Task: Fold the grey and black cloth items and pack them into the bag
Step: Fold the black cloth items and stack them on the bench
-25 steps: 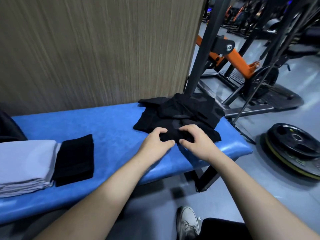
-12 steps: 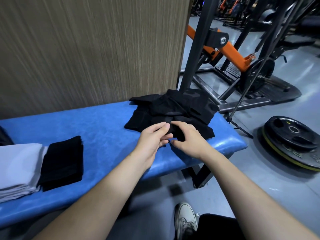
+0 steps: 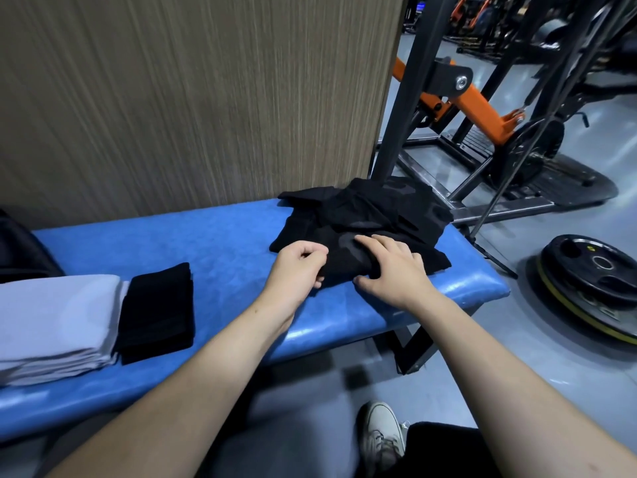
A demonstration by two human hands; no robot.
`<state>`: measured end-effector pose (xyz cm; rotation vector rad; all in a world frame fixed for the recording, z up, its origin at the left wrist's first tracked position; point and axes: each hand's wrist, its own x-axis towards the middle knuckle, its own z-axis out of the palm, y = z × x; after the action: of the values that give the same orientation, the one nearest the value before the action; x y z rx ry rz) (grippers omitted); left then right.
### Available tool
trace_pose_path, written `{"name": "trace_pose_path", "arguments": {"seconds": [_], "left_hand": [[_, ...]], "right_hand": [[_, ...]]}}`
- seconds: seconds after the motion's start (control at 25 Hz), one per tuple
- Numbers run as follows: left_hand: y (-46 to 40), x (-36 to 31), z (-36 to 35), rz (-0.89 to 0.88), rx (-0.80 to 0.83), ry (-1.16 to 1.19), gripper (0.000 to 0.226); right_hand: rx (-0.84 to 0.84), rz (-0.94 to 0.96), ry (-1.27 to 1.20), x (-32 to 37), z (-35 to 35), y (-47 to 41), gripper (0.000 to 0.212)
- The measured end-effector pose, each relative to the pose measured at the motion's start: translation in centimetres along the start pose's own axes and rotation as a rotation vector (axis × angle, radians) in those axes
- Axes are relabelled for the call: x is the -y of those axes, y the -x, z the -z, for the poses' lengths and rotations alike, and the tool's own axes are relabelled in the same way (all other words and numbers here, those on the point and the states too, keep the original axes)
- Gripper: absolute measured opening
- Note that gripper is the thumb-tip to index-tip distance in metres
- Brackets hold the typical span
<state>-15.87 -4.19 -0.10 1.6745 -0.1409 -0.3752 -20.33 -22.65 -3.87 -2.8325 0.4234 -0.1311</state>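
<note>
Since a moment ago the right hand [image 3: 396, 270] has slid up onto the crumpled black cloth [image 3: 365, 222], fingers spread flat, while the left hand [image 3: 296, 267] now pinches its near edge. One folded black cloth [image 3: 157, 312] and one folded grey stack [image 3: 55, 319] sit well left on the blue worktop [image 3: 224, 243].

Bare blue bench [image 3: 224, 243] between both black cloths.

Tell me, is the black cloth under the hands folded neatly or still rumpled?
Still rumpled: the black cloth lies bunched in uneven layers, while the left hand pinches its near edge.
</note>
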Motion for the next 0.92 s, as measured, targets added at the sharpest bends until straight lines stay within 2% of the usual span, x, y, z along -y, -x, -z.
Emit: {"name": "trace_pose_path", "arguments": {"seconds": [0.16,0.28,0.48,0.56,0.64,0.76,0.84,0.92], "left_hand": [[0.4,0.4,2.4,0.061,0.059,-0.116,0.015],[0.8,0.4,4.7,0.037,0.032,-0.257,0.016],[1.8,0.2,8.8,-0.066,-0.027,-0.771,0.021],[2.2,0.3,10.2,-0.095,-0.052,-0.897,0.02],[2.6,0.5,11.1,-0.098,-0.016,-0.968,0.017],[3.2,1.1,11.9,-0.129,0.091,-1.008,0.019],[3.4,1.5,12.0,-0.172,0.131,-0.967,0.028],[3.1,1.8,11.9,-0.203,0.119,-0.911,0.032]], "right_hand": [[-0.02,-0.059,0.095,0.6,-0.1,-0.2,0.073],[-0.051,-0.087,0.158,0.9,-0.1,-0.3,0.068],[-0.044,-0.151,0.164,0.7,0.1,-0.4,0.055],[-0.046,-0.138,0.191,0.8,-0.1,-0.4,0.053],[-0.074,-0.112,0.212,1.2,0.0,-0.2,0.054],[-0.13,-0.033,0.286,2.0,0.8,0.3,0.069],[-0.127,0.021,0.174,2.5,1.3,0.5,0.075],[-0.047,0.009,-0.217,2.9,1.5,1.0,0.065]]}}
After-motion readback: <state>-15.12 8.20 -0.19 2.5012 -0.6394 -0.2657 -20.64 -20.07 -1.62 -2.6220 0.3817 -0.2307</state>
